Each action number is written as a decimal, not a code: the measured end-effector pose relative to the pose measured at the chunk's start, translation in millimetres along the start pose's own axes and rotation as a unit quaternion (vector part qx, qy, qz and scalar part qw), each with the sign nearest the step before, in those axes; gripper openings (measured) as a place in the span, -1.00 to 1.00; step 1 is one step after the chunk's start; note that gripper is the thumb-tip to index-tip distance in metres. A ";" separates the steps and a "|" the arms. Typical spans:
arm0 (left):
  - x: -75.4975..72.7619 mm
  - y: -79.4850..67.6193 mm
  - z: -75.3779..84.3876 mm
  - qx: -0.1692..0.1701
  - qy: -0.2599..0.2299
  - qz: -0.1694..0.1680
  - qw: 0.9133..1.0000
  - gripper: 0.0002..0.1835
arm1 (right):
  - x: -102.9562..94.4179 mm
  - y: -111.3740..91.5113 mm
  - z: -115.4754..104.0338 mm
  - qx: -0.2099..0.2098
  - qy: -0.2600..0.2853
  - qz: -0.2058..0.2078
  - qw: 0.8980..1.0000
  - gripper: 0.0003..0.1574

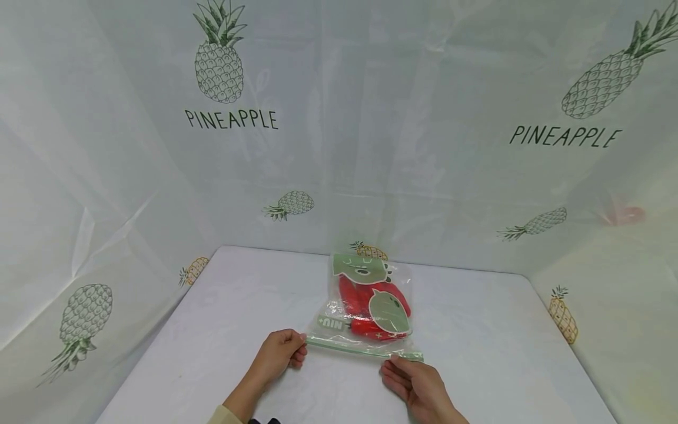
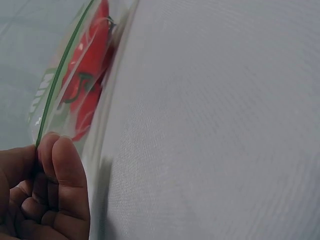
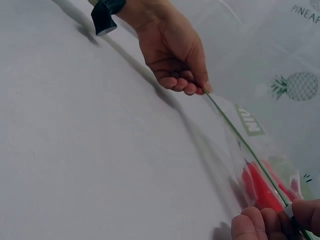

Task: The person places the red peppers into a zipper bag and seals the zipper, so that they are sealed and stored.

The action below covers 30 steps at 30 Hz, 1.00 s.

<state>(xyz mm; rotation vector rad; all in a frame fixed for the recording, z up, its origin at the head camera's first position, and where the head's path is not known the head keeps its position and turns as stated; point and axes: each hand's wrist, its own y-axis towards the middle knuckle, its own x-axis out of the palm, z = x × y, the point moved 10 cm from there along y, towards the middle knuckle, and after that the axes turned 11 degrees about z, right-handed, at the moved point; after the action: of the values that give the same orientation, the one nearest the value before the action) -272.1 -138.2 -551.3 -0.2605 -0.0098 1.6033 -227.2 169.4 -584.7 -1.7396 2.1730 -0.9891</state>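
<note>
A clear zip bag [image 1: 365,346] with green printed patches lies on the table, its green-edged mouth toward me. Inside are several red peppers [image 1: 362,297], and green stems show in the left wrist view. My left hand [image 1: 281,353] pinches the left end of the zip strip [image 2: 62,62] between thumb and fingers. Near the strip's right end, my right hand [image 1: 415,386] pinches it too, thumb on top. A small whitish piece [image 3: 288,210] sits on the strip beside the right thumb. Between the two hands the strip is stretched straight, lifted off the table at the mouth.
The white table [image 1: 212,353] has its far edge just behind the bag. A pale curtain [image 1: 371,147] printed with pineapples hangs behind it and at both sides. A dark band [image 3: 106,17] is worn on the left wrist.
</note>
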 end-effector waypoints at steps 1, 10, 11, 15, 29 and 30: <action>0.0 -0.1 0.0 0.000 -0.001 0.000 1.000 -0.65 | -1.4 -0.2 -0.9 -0.002 -0.003 -0.001 1.000 -0.46; 0.0 0.2 -0.7 0.002 0.000 0.000 1.000 -0.66 | -20.7 -0.6 -10.1 -0.015 -0.014 0.015 1.000 -0.44; 0.0 0.3 -0.9 0.002 -0.001 0.000 1.000 -0.66 | -22.7 -1.0 -11.0 -0.017 -0.013 0.017 1.000 -0.44; -0.4 1.0 -1.5 0.002 0.000 0.001 1.000 -0.66 | -30.2 -1.8 -13.5 -0.018 -0.012 0.026 0.999 -0.42; -2.8 -6.0 2.2 0.008 0.026 0.023 0.999 -0.67 | -47.2 -1.1 -18.8 -0.025 -0.006 0.059 0.998 -0.50; -2.1 -7.0 2.0 0.005 0.024 0.020 1.000 -0.67 | -47.8 -1.1 -18.9 -0.024 -0.007 0.061 0.998 -0.50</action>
<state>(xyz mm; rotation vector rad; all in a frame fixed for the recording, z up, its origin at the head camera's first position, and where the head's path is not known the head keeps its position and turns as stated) -265.5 -139.6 -547.9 -0.2922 0.0414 1.6354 -222.2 220.5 -581.7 -1.6078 2.2814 -0.9001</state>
